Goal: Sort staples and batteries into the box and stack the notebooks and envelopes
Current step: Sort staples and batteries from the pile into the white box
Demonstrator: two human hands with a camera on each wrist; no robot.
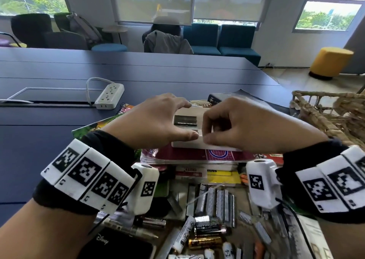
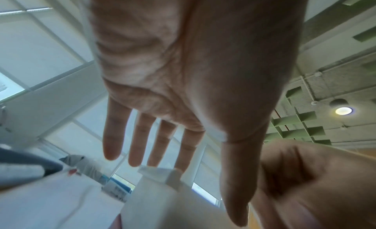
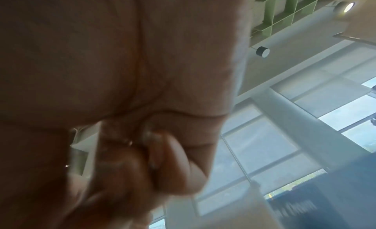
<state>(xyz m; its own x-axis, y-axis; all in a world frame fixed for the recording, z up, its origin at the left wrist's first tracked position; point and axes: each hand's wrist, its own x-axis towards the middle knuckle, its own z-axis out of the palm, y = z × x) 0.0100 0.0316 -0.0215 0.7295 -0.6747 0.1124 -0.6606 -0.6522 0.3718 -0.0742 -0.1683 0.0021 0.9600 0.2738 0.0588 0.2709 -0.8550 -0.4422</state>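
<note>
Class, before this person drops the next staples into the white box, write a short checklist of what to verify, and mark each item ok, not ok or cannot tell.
1. White box sits flat on the stacked notebooks: ok.
2. Left hand steadies the box, fingers straight along its far edge, thumb at the near edge: ok.
3. Right hand holds a staple strip: cannot tell; its fingers curl over the box and hide what they pinch.
4. Box has staples in it: ok, one compartment holds a strip.
5. All loose staples sorted: not ok.
6. All batteries sorted: not ok, they lie outside the box.
</note>
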